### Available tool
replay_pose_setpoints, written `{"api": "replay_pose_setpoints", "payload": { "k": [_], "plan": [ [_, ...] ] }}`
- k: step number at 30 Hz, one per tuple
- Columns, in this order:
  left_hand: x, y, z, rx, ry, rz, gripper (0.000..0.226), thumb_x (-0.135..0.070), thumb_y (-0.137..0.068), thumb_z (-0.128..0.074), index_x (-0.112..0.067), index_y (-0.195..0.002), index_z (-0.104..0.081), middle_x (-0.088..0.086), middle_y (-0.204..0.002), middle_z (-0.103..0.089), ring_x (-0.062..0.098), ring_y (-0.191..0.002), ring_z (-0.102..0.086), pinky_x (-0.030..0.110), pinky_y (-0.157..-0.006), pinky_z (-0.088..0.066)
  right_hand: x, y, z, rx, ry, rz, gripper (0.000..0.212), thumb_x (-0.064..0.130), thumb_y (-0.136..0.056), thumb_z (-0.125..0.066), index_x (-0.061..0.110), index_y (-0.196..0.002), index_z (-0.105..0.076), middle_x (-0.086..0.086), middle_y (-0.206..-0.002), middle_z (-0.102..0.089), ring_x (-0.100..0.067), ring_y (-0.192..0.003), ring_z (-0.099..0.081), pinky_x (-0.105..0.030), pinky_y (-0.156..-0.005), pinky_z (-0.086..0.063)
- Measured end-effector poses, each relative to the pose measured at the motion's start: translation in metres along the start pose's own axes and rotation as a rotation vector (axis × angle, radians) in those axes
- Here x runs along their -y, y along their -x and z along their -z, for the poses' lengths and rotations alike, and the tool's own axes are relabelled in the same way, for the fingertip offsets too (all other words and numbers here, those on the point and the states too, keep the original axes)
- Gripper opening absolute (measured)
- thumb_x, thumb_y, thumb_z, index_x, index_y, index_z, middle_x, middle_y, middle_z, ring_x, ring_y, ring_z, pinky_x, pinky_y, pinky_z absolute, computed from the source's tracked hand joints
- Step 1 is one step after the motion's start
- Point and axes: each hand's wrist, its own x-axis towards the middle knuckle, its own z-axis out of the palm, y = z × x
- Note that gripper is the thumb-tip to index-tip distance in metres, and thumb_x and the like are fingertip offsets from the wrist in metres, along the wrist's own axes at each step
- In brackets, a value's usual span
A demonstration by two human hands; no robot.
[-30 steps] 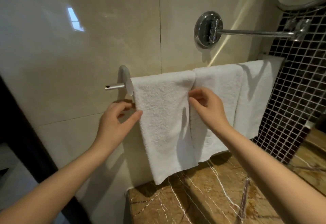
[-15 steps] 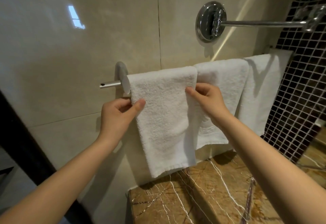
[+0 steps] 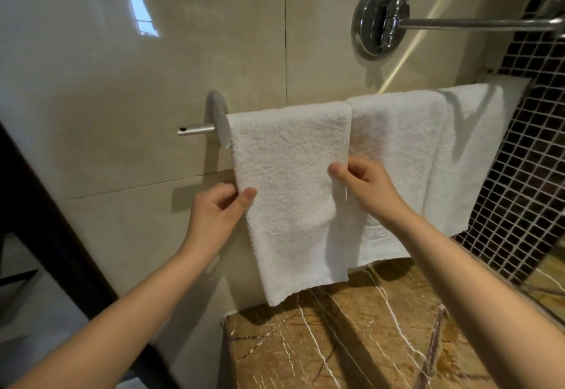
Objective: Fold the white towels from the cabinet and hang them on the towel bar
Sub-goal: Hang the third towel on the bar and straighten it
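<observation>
Three folded white towels hang side by side over the towel bar [image 3: 195, 129], whose left end and round bracket show by the wall. The left towel [image 3: 290, 180] hangs lowest. My left hand [image 3: 214, 214] pinches its left edge between thumb and fingers. My right hand [image 3: 363, 186] pinches its right edge about midway down. The middle towel [image 3: 397, 150] hangs partly behind my right hand, and the right towel [image 3: 477, 150] hangs next to the mosaic wall.
A brown veined marble counter [image 3: 351, 342] lies right below the towels. A chrome wall mount with a horizontal arm [image 3: 379, 21] sticks out above them. Dark mosaic tiles [image 3: 532, 159] cover the right wall. A dark frame [image 3: 46, 235] runs down the left.
Both hands slid down the left towel's edges, from near the bar to about its middle, still holding it. The view moved slightly.
</observation>
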Motion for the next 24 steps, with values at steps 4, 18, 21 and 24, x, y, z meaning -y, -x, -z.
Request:
{"api": "replay_pose_setpoints", "payload": {
  "k": [4, 18, 21, 24],
  "plan": [
    [0.014, 0.004, 0.002, 0.016, -0.026, 0.007, 0.042, -0.029, -0.077, -0.069, -0.022, -0.044, -0.045, -0.01, -0.053, -0.04, -0.001, -0.049, -0.037, 0.01, -0.049, -0.028, -0.01, 0.011, -0.002, 0.036, 0.055, -0.014, 0.041, 0.022, -0.094, -0.057, -0.011, -0.069, -0.057, -0.021, -0.061, -0.048, -0.017, -0.058, -0.041, -0.028, -0.057, -0.029],
    [0.024, 0.016, 0.0, 0.046, -0.002, 0.053, 0.018, -0.017, -0.079, -0.073, -0.029, -0.067, -0.067, -0.019, -0.069, -0.067, -0.008, -0.065, -0.057, 0.008, -0.062, -0.042, -0.024, 0.033, -0.006, -0.018, 0.009, -0.044, 0.044, 0.022, -0.093, -0.059, -0.004, -0.06, -0.046, -0.006, -0.057, -0.039, -0.009, -0.051, -0.036, -0.017, -0.05, -0.027],
    [0.034, 0.029, -0.003, 0.078, -0.036, 0.095, 0.021, -0.017, -0.078, -0.073, 0.002, -0.073, -0.067, 0.011, -0.078, -0.066, 0.009, -0.071, -0.056, 0.025, -0.067, -0.043, -0.032, 0.048, -0.012, -0.021, 0.028, -0.058, 0.043, 0.02, -0.093, -0.059, -0.002, -0.059, -0.045, -0.002, -0.056, -0.037, -0.005, -0.051, -0.034, -0.016, -0.051, -0.025],
    [0.037, 0.038, -0.006, 0.038, -0.027, 0.116, 0.023, -0.018, -0.079, -0.072, -0.002, -0.065, -0.065, 0.003, -0.067, -0.058, 0.001, -0.061, -0.049, 0.016, -0.059, -0.038, -0.04, 0.058, -0.017, -0.033, 0.017, -0.081, 0.043, 0.019, -0.093, -0.059, 0.008, -0.055, -0.041, 0.009, -0.051, -0.032, -0.004, -0.049, -0.03, -0.017, -0.05, -0.023]
  ]
}}
